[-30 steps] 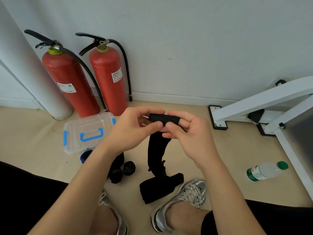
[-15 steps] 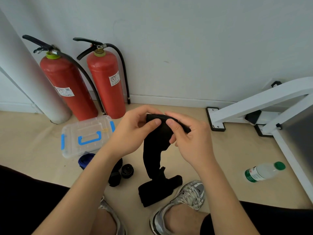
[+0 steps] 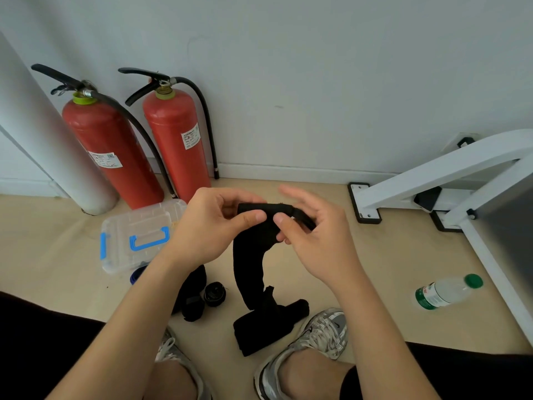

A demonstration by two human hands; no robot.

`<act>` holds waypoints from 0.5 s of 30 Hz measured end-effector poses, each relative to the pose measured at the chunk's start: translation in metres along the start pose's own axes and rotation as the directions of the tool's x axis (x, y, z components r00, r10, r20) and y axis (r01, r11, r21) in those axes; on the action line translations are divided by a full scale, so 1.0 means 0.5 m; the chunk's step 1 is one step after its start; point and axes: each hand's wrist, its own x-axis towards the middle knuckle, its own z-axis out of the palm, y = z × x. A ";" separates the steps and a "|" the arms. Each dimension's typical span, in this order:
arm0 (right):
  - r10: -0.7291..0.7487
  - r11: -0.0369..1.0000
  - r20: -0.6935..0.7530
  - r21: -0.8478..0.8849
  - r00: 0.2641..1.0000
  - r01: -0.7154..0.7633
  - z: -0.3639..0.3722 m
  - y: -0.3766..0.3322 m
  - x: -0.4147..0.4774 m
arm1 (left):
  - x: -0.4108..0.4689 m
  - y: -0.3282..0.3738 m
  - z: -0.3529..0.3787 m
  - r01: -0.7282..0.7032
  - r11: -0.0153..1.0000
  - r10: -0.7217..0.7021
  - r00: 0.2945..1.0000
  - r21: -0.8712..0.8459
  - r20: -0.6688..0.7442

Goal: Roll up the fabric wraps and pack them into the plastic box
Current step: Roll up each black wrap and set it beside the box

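A long black fabric wrap point(image 3: 249, 264) hangs from my hands down to the floor, where its loose end lies bunched between my shoes. Its top end is a small started roll. My left hand point(image 3: 213, 226) pinches that roll between thumb and fingers. My right hand point(image 3: 310, 241) holds the roll's other side with thumb and lower fingers, its upper fingers lifted and spread. The clear plastic box point(image 3: 138, 235) with blue handle and latches sits closed on the floor, left of my left hand. A rolled black wrap point(image 3: 215, 294) and another black bundle point(image 3: 191, 295) lie below my left forearm.
Two red fire extinguishers point(image 3: 176, 140) stand against the wall behind the box, beside a white column point(image 3: 43, 145). A white metal frame point(image 3: 450, 174) stands at the right. A water bottle point(image 3: 447, 291) lies on the floor near it. A blue item point(image 3: 135, 275) peeks out by the box.
The roll has turned a little further at the wrap's top. My right hand's upper fingers have lifted off the fabric and spread. Both hands stay at the same height.
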 end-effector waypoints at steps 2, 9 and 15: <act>0.011 0.998 -0.028 -0.061 1.000 -0.012 0.001 0.006 -0.002 | 0.000 0.005 0.003 -0.002 0.996 -0.001 0.999 0.088 0.035; -0.079 0.988 -0.139 -0.146 0.987 0.058 0.003 0.001 -0.005 | -0.004 0.017 0.013 0.077 0.993 -0.069 0.994 -0.089 0.088; -0.044 0.993 0.048 -0.111 0.998 0.049 -0.013 0.007 -0.005 | -0.002 0.001 -0.007 0.103 0.992 -0.099 0.994 -0.077 0.050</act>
